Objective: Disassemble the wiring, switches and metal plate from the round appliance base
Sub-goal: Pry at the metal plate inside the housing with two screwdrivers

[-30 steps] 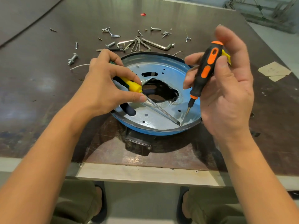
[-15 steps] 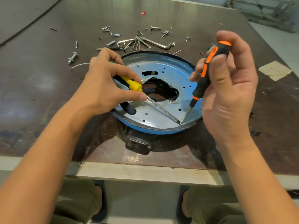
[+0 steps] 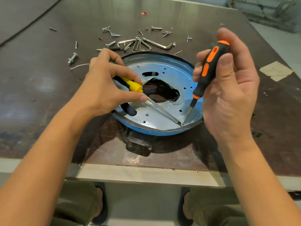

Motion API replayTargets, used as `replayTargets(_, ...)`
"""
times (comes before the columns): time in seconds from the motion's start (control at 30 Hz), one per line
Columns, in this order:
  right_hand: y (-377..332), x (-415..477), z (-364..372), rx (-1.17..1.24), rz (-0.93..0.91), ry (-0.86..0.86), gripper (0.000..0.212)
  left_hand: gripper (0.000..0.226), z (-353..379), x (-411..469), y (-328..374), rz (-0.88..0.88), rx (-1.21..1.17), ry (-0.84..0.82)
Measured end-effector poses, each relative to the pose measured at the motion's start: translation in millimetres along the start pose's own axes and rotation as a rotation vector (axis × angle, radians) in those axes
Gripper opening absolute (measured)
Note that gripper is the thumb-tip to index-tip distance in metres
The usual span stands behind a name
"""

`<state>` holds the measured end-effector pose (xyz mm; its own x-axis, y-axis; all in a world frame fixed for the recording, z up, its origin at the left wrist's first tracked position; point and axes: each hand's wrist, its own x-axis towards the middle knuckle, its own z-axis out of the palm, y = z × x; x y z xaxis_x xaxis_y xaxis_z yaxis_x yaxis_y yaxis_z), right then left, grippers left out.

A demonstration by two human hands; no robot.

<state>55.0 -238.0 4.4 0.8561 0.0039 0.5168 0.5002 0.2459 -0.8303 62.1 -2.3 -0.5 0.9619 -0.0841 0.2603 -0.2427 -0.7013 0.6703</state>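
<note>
The round blue appliance base (image 3: pixel 146 131) lies upside down on the table's near half. Inside it sits a silvery metal plate (image 3: pixel 172 74) with a jagged hole in its middle. My left hand (image 3: pixel 104 85) grips a yellow-handled screwdriver (image 3: pixel 133 86), whose long shaft slants down right to the plate's near right edge. My right hand (image 3: pixel 228 85) holds a black-and-orange screwdriver (image 3: pixel 206 70) nearly upright. Both tips meet at the same spot by the rim, near a black dark tube (image 3: pixel 128 110) poking from under my left hand.
Loose screws, bolts (image 3: pixel 72 58) and a bunch of hex keys (image 3: pixel 143 44) lie scattered behind the base. A white wire piece (image 3: pixel 79 66) lies at the left. Tan paper scraps (image 3: pixel 275 70) sit at the right. The table's front edge (image 3: pixel 146 174) runs just below the base.
My right hand has shifted its grip on the orange screwdriver and tilted it more upright, its tip staying at the rim. My left hand and its screwdriver have barely moved.
</note>
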Motion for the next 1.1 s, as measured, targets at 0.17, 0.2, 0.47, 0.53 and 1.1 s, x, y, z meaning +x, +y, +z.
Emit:
replayTargets(0.17, -0.9, -0.6, 2.0, 0.024, -0.009, -0.010, 0.022, 0.043, 0.3, 0.3, 0.0, -0.002, -0.002, -0.002)
replayTargets(0.2, -0.7, -0.4, 2.4, -0.010, -0.014, -0.007, 0.024, 0.043, 0.3, 0.1, 0.0, 0.000, -0.005, -0.002)
replayTargets(0.47, -1.6, -1.2, -0.2, 0.050, 0.010, -0.031, 0.030, 0.042, 0.2, -0.1, 0.7, 0.000, -0.008, 0.000)
replayTargets(0.53, -2.9, 0.0, 3.0, 0.067, 0.016, -0.002, 0.022, 0.042, -0.2, -0.1, 1.0, 0.003, -0.008, -0.004)
replayTargets(1.1, -1.3, -0.2, 0.7, -0.042, -0.022, -0.042, 0.031, 0.040, -0.1, 0.1, 0.1, -0.002, -0.005, -0.008)
